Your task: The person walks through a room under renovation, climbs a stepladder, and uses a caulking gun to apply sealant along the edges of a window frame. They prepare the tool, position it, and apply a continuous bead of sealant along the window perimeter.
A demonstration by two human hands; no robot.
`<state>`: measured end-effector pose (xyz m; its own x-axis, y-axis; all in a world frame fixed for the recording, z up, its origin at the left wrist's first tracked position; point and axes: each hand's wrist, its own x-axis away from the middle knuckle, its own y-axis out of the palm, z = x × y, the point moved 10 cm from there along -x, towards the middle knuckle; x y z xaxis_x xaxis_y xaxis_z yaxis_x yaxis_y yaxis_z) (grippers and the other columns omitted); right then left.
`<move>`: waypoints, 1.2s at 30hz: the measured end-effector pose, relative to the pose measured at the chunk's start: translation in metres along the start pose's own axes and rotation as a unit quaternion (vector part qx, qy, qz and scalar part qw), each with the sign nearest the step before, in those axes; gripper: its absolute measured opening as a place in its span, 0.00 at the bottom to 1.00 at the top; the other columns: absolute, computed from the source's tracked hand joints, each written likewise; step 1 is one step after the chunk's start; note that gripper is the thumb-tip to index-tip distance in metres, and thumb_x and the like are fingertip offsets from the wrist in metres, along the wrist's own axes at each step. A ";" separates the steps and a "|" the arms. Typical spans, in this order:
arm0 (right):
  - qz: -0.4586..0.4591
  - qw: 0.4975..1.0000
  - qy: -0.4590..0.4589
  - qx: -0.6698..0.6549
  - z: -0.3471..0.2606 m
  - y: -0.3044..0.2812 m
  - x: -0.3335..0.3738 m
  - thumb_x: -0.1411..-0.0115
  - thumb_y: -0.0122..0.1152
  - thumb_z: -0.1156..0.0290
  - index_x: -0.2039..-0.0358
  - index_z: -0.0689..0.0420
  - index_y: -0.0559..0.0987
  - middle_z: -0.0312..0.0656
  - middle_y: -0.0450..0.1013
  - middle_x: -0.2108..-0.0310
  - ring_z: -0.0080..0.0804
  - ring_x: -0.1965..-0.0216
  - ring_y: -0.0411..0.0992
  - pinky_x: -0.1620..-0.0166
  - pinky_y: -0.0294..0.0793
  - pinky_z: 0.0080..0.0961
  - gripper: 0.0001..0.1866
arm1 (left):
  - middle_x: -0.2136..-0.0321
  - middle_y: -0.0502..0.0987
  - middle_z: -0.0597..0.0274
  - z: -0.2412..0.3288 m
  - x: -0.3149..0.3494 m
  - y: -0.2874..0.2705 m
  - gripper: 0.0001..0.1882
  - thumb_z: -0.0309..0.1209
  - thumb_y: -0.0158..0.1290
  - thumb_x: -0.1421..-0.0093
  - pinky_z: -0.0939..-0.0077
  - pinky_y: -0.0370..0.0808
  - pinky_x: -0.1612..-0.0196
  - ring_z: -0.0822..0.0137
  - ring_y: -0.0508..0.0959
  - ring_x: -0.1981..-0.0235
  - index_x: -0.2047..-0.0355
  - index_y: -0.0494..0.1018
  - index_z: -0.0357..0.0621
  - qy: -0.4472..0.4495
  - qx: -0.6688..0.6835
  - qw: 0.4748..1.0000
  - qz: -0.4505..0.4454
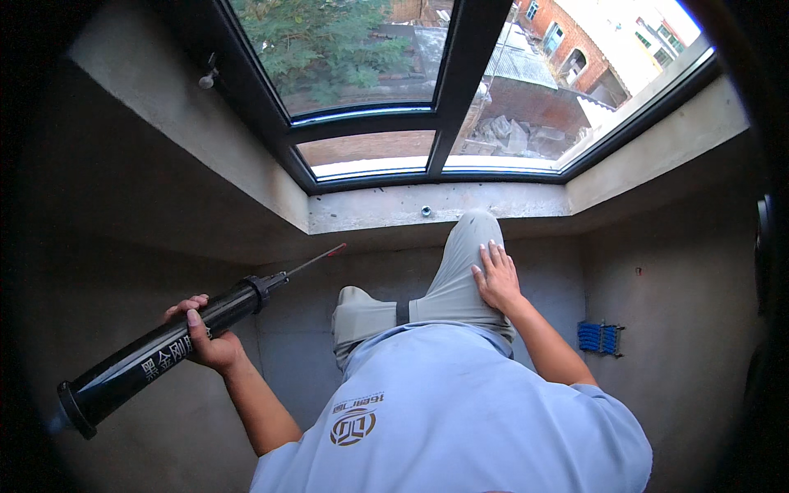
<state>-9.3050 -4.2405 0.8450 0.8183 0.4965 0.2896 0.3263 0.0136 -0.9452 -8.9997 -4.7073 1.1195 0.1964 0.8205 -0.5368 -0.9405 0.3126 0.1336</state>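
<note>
My left hand (212, 341) is wrapped around the black barrel of a caulking gun (234, 306), out to the left of my body. The gun lies at a slant, its wide capped end low at the left. From its upper collar a thin nozzle (316, 260) with a reddish tip points up and right toward the windowsill (370, 212), apart from it. On my bent right leg (460, 267), near the knee, my right hand (498, 279) rests flat with its fingers a little spread. It holds nothing.
A dark-framed window (441, 123) stands ahead, with a small handle (209, 78) at its left. One small round metal piece (426, 211) sits on the sill. Bare grey walls (666, 271) close in both sides. At the right is a blue coiled item (598, 338).
</note>
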 end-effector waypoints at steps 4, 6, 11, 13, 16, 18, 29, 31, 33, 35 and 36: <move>-0.007 0.998 -0.032 0.050 -0.037 -0.014 0.012 0.32 0.49 0.47 0.32 0.57 0.64 0.58 0.55 0.30 0.53 0.28 0.51 0.28 0.48 0.45 0.35 | 0.69 0.76 0.62 -0.038 -0.005 -0.039 0.14 0.31 0.57 0.45 0.64 0.76 0.51 0.65 0.76 0.64 0.58 0.71 0.46 -0.053 0.062 0.995 0.064; -0.047 0.994 -0.031 0.089 -0.058 -0.015 0.015 0.32 0.49 0.47 0.34 0.57 0.66 0.57 0.57 0.31 0.53 0.29 0.53 0.29 0.50 0.45 0.34 | 0.69 0.76 0.62 -0.058 -0.010 -0.065 0.14 0.31 0.57 0.44 0.64 0.75 0.52 0.65 0.76 0.64 0.58 0.71 0.46 -0.081 0.109 0.985 0.106; -0.205 0.972 -0.118 0.005 -0.141 -0.002 0.018 0.33 0.52 0.46 0.35 0.60 0.67 0.55 0.62 0.34 0.52 0.32 0.58 0.31 0.57 0.42 0.35 | 0.64 0.77 0.62 -0.107 -0.008 -0.098 0.17 0.35 0.56 0.38 0.61 0.74 0.46 0.62 0.77 0.58 0.51 0.70 0.45 -0.213 0.179 0.938 0.206; -0.275 0.945 -0.140 -0.109 -0.182 0.003 0.024 0.33 0.53 0.45 0.35 0.61 0.67 0.54 0.63 0.35 0.52 0.33 0.60 0.31 0.58 0.40 0.37 | 0.66 0.77 0.63 -0.114 -0.007 -0.085 0.15 0.35 0.59 0.42 0.65 0.74 0.48 0.64 0.77 0.60 0.56 0.71 0.47 -0.249 0.240 0.917 0.201; -0.271 0.930 -0.190 -0.162 -0.232 -0.018 0.027 0.36 0.57 0.42 0.30 0.61 0.58 0.55 0.58 0.32 0.52 0.31 0.56 0.30 0.57 0.37 0.45 | 0.64 0.77 0.63 -0.125 0.000 -0.043 0.15 0.36 0.61 0.41 0.62 0.73 0.43 0.62 0.77 0.57 0.56 0.72 0.48 -0.356 0.346 0.847 0.192; -0.211 0.935 -0.193 -0.210 -0.249 -0.044 0.022 0.38 0.60 0.42 0.29 0.60 0.54 0.55 0.55 0.30 0.52 0.30 0.54 0.30 0.56 0.37 0.49 | 0.62 0.77 0.62 -0.120 0.003 -0.008 0.15 0.36 0.61 0.41 0.61 0.72 0.42 0.61 0.76 0.56 0.57 0.73 0.48 -0.408 0.402 0.803 0.164; -0.025 0.918 -0.185 -0.350 -0.222 -0.125 0.052 0.46 0.65 0.77 0.43 0.58 0.76 0.51 0.72 0.41 0.50 0.39 0.70 0.37 0.69 0.37 0.27 | 0.53 0.77 0.56 -0.062 0.093 0.149 0.18 0.40 0.66 0.43 0.55 0.67 0.34 0.57 0.74 0.45 0.58 0.71 0.51 -0.709 0.481 0.512 -0.061; -0.084 0.930 -0.089 -0.347 -0.198 -0.114 0.075 0.43 0.62 0.75 0.47 0.60 0.78 0.50 0.75 0.45 0.44 0.43 0.74 0.40 0.71 0.34 0.21 | 0.52 0.77 0.58 -0.050 0.116 0.161 0.18 0.41 0.66 0.43 0.55 0.66 0.33 0.57 0.74 0.43 0.58 0.72 0.52 -0.753 0.464 0.454 -0.112; -0.071 0.939 -0.086 -0.324 -0.184 -0.117 0.107 0.43 0.63 0.71 0.45 0.61 0.77 0.49 0.78 0.49 0.41 0.47 0.77 0.44 0.73 0.32 0.23 | 0.51 0.77 0.59 -0.047 0.142 0.162 0.20 0.44 0.67 0.43 0.54 0.67 0.34 0.58 0.74 0.42 0.58 0.71 0.52 -0.801 0.402 0.415 -0.156; -0.068 0.937 0.011 -0.342 -0.158 -0.096 0.137 0.42 0.66 0.65 0.55 0.62 0.80 0.50 0.79 0.56 0.41 0.57 0.79 0.51 0.76 0.34 0.17 | 0.51 0.77 0.58 -0.046 0.161 0.162 0.22 0.48 0.67 0.43 0.53 0.67 0.34 0.60 0.74 0.42 0.59 0.71 0.51 -0.827 0.353 0.385 -0.207; -0.040 0.900 0.043 -0.432 -0.147 -0.086 0.152 0.41 0.66 0.64 0.57 0.60 0.80 0.48 0.79 0.59 0.42 0.60 0.78 0.53 0.76 0.35 0.16 | 0.52 0.77 0.58 -0.045 0.165 0.165 0.22 0.50 0.64 0.41 0.56 0.70 0.35 0.61 0.75 0.44 0.57 0.72 0.49 -0.825 0.351 0.375 -0.236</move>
<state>-9.1394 -4.2936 0.9929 0.7975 0.4539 0.3973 0.6012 -0.6526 -0.4612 -9.1351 -4.5422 1.0158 0.7442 -0.4077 0.5291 -0.5013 0.1825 0.8458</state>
